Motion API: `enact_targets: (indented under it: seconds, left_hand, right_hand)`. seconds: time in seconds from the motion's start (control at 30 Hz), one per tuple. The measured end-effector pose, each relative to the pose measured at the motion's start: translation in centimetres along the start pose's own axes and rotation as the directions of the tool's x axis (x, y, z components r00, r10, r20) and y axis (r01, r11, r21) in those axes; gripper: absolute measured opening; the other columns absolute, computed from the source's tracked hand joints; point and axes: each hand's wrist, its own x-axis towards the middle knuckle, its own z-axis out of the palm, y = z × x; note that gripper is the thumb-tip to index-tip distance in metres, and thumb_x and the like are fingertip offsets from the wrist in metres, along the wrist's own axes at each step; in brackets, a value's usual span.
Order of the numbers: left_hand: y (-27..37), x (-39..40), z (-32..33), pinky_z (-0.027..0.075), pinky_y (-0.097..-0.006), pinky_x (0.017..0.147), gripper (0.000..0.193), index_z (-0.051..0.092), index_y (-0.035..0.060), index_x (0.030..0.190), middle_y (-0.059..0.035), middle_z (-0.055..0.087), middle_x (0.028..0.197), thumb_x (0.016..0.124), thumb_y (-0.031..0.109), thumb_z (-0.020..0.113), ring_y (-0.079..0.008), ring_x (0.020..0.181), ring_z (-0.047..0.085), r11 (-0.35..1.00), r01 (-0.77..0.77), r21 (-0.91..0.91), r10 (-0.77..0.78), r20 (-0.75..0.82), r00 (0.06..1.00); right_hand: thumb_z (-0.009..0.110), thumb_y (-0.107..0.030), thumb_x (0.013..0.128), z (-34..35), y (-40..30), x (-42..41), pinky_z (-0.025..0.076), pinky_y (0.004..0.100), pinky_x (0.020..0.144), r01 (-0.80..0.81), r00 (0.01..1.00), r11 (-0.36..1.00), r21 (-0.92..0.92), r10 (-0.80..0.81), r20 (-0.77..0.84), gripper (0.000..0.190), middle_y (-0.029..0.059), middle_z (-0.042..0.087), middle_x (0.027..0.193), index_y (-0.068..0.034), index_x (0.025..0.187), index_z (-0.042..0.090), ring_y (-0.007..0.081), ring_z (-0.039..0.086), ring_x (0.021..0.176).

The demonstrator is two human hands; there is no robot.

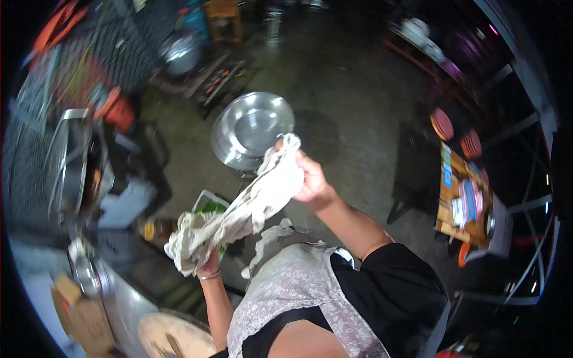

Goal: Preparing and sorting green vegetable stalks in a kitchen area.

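A crumpled white cloth (250,203) stretches slantwise between my two hands in front of my body. My left hand (209,265) grips its lower end, where the fabric bunches up and hides most of the fingers. At the upper end, my right hand (312,176) holds the cloth, partly covered by its folds. Beyond the cloth stands a wide, shiny metal basin (255,127); the cloth's upper end overlaps its near rim in the view. I wear a floral apron (286,282).
To the left are a metal counter (130,308), a round wooden chopping board (174,333) and a cardboard box (91,320). A wooden table (465,197) bearing packages stands right, near red stools (442,124). A lidded metal pot (181,56) sits at the back left.
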Motion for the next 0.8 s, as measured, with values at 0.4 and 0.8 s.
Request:
enact_targets:
  seconds: [0.4,0.8]
  left_hand:
    - [-16.6,23.0,1.6,0.036,-0.0580,0.103,0.053,0.050,0.0029,0.128,-0.0171,0.051,0.132,0.089,0.037,0.054,-0.0369,0.122,0.047,0.881,0.473,0.017,-0.472,-0.060,0.880]
    - [-47.3,30.2,13.1,0.045,-0.0314,0.088,0.030,0.051,-0.0007,0.121,-0.0077,0.057,0.113,0.095,0.014,0.052,-0.0181,0.100,0.054,0.123,0.237,0.964,-0.769,-0.058,0.636]
  right_hand:
    - [0.060,-0.024,0.087,-4.3,-19.8,-13.6,0.047,0.0498,0.093,0.640,0.757,0.768,-0.005,-0.632,-0.165,0.041,0.0159,0.055,0.120,-0.008,0.123,0.049,0.0345,0.057,0.108]
    - [0.073,-0.011,0.075,-7.4,-30.4,-17.5,0.048,0.0299,0.086,-0.040,0.704,0.588,-0.808,-0.557,-0.441,0.084,0.0073,0.060,0.111,-0.015,0.145,0.028,0.0174,0.059,0.098]
